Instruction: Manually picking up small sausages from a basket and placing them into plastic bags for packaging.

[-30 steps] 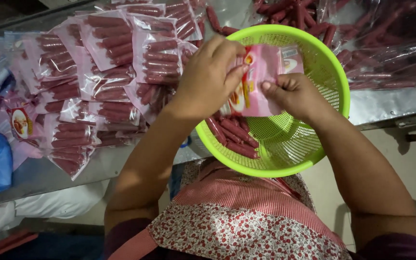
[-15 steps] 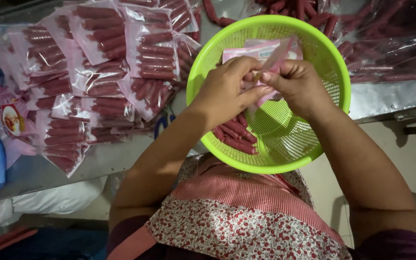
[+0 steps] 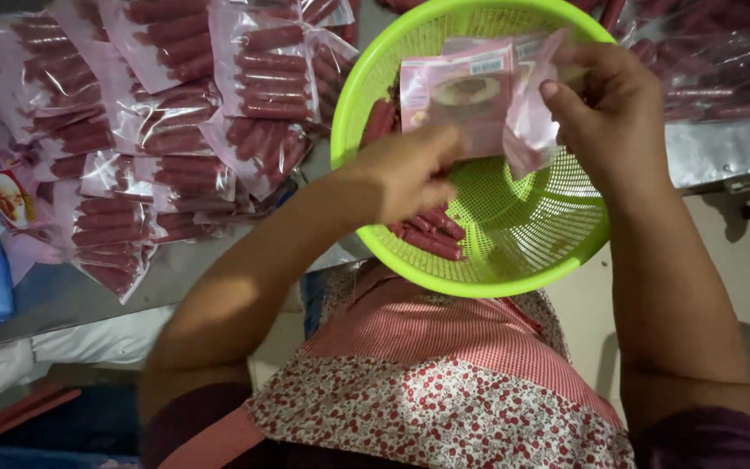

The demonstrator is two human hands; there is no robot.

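Both hands gripped pink pouch [image 3: 466, 100] over green basket [image 3: 514, 234]: left hand [image 3: 405, 174] pinched near edge, right hand [image 3: 605, 108] right edge. Long axis left-right, face toward camera.

even bright light, plastic glare, soft blurred edges

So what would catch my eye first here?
Probably the bright green basket at centre, with loose red sausages in it. Above it, the left hand and right hand hold a pink plastic pouch. To the left, clear packs of sausages lie piled on the table.
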